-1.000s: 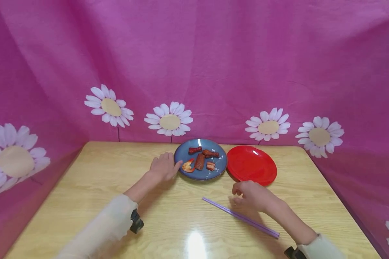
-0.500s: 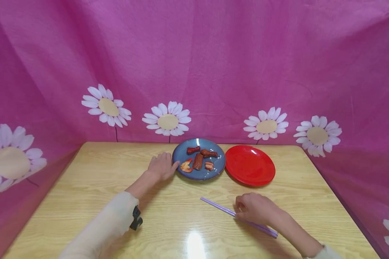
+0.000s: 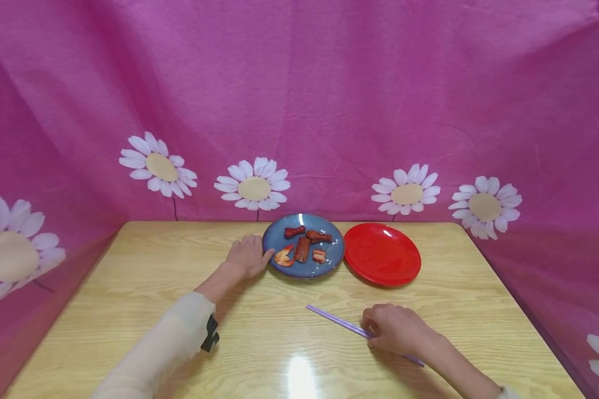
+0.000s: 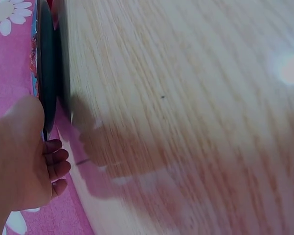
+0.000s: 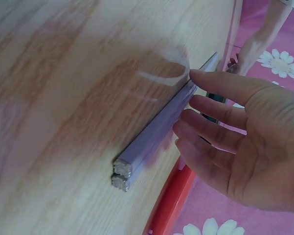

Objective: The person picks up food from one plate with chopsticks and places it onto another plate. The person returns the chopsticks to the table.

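Note:
My left hand [image 3: 247,256] grips the left rim of a blue-grey plate [image 3: 278,238], thumb over the edge and fingers curled below in the left wrist view. Several food pieces lie on that plate: a shrimp [image 3: 284,256], a drumstick [image 3: 319,237], a brown meat piece [image 3: 302,249], a layered meat cube [image 3: 319,256] and a small dark red piece [image 3: 294,232]. Lower right, my right hand [image 3: 399,327] pinches a pair of purple chopsticks [image 5: 159,125] around their middle. Thumb and fingers stand on opposite sides of them, and the chopsticks lie close along the table.
A red plate [image 3: 382,255] sits right beside the blue-grey one. Both are near the back edge of the wooden table [image 3: 130,310]. Behind and at the sides hangs a pink cloth [image 3: 329,111] with daisies. A black strap device [image 3: 210,333] is on the left wrist.
My right hand has come down from near the red plate onto the chopsticks, and its fingers have closed around them. The left hand stays at the plate's rim. The view has shifted slightly.

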`<action>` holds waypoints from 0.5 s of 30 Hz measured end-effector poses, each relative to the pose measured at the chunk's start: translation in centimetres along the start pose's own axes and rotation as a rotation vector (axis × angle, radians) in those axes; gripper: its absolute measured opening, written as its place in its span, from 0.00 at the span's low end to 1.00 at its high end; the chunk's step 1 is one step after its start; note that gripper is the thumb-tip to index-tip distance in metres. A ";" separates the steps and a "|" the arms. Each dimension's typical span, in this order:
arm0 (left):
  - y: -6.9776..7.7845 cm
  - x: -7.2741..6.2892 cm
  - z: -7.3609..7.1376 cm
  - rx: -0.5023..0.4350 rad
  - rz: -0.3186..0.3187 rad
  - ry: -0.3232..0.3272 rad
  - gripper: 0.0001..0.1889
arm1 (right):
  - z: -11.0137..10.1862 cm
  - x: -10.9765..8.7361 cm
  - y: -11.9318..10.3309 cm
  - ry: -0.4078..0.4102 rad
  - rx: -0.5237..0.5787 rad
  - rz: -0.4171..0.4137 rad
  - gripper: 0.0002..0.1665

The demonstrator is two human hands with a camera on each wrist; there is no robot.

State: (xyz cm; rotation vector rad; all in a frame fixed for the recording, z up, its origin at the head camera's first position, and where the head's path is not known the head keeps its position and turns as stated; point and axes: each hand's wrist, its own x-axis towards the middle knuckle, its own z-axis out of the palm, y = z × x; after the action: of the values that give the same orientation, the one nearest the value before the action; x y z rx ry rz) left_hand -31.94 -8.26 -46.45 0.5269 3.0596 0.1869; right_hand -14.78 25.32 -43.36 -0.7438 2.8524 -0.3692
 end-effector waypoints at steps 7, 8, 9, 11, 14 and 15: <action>-0.2 0.2 0.3 0.009 0.008 0.037 0.28 | 0.2 -0.2 0.0 -0.009 -0.012 0.016 0.16; -0.2 0.2 0.3 0.012 0.009 0.034 0.28 | 0.2 -0.2 0.0 -0.013 -0.008 0.023 0.15; -0.2 0.2 0.3 0.013 0.010 0.030 0.28 | 0.3 -0.2 0.1 -0.017 -0.004 0.027 0.15; -0.1 0.3 0.3 0.014 0.011 0.027 0.27 | 0.5 -0.1 0.1 -0.017 0.001 0.030 0.14; 0.0 0.4 0.3 0.023 0.013 0.020 0.27 | 0.7 -0.1 0.2 0.005 -0.005 0.004 0.13; 0.1 0.4 0.3 0.024 0.014 0.018 0.27 | 0.7 -0.1 0.2 0.016 -0.009 -0.008 0.13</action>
State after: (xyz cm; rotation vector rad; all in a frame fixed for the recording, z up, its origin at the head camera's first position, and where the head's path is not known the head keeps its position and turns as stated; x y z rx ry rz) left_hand -32.28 -8.03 -46.77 0.5516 3.0805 0.1559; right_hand -14.56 25.39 -44.09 -0.7579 2.8684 -0.3647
